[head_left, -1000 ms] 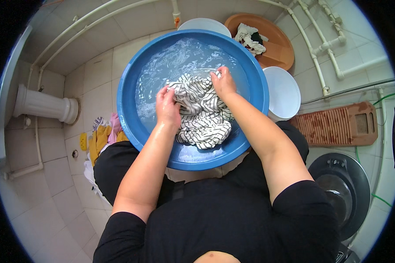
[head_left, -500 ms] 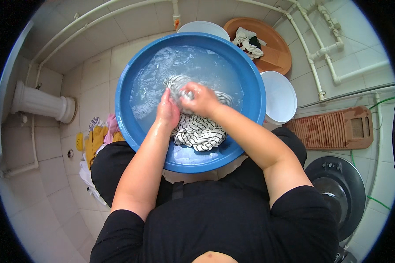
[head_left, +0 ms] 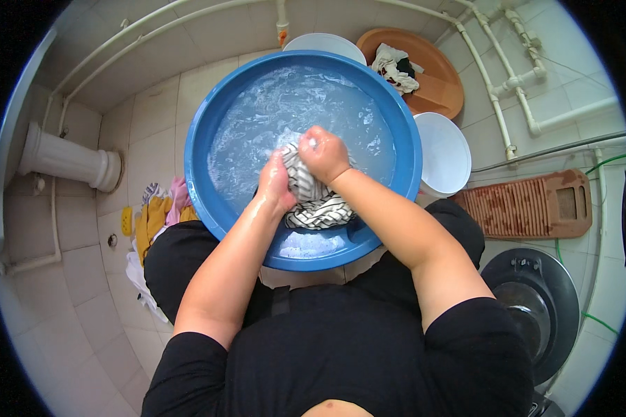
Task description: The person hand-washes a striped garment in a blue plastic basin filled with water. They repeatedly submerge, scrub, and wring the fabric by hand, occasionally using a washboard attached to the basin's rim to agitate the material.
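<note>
A wet white garment with dark stripes lies bunched in a large blue basin of cloudy, soapy water. My left hand grips its left side, fingers curled toward the cloth. Just to the right and a little farther away, my right hand is closed in a fist on the upper part of the same garment, with some suds on the knuckles. Part of the cloth hangs over the basin's built-in near ledge. Whatever lies under the water is hidden.
White buckets stand beside and behind the basin. A brown tub holds wet clothes at the back right. A brown washboard and a dark round-lidded appliance are on the right; a clothes pile lies left.
My right hand has shifted slightly right and closed tighter. My left hand has moved a little right and nearer me. The striped garment is bunched more upright between them.
</note>
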### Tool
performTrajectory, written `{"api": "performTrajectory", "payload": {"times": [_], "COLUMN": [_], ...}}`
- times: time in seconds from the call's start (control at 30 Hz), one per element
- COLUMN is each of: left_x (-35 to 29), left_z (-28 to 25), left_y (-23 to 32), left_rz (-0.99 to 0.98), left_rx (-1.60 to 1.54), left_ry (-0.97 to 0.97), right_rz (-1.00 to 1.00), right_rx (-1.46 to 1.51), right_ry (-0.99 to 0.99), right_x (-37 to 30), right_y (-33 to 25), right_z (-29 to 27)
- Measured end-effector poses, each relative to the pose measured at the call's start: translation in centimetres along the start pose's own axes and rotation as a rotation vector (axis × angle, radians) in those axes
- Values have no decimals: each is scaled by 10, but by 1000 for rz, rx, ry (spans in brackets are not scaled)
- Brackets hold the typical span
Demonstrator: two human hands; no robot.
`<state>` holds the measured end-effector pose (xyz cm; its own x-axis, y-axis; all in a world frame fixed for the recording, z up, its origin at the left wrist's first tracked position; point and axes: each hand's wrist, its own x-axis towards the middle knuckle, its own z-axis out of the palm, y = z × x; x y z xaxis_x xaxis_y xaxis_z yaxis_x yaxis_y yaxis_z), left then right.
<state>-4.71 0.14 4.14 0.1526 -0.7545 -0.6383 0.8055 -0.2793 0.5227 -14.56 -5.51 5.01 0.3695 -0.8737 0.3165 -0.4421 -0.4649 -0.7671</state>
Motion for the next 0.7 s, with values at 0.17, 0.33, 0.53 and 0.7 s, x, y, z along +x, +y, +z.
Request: {"api": "performTrajectory", "payload": {"times": [0.17, 0.33, 0.53, 0.7], "left_x": [-11, 8, -23, -55], "left_z": [11, -12, 7, 25], "left_y": [12, 38, 53, 65], "left_rz": [223, 780, 1344, 560], "left_rx": [170, 427, 1457, 1605], "left_ry": [15, 168, -22, -403], "right_rz": [316, 225, -24, -24], "right_rx": [66, -146, 8, 148], "right_ry": [-126, -137, -681, -779], "right_x": [14, 35, 48, 57], "right_y": [28, 48, -13, -60], "right_z": [-3, -45, -69, -81]}}
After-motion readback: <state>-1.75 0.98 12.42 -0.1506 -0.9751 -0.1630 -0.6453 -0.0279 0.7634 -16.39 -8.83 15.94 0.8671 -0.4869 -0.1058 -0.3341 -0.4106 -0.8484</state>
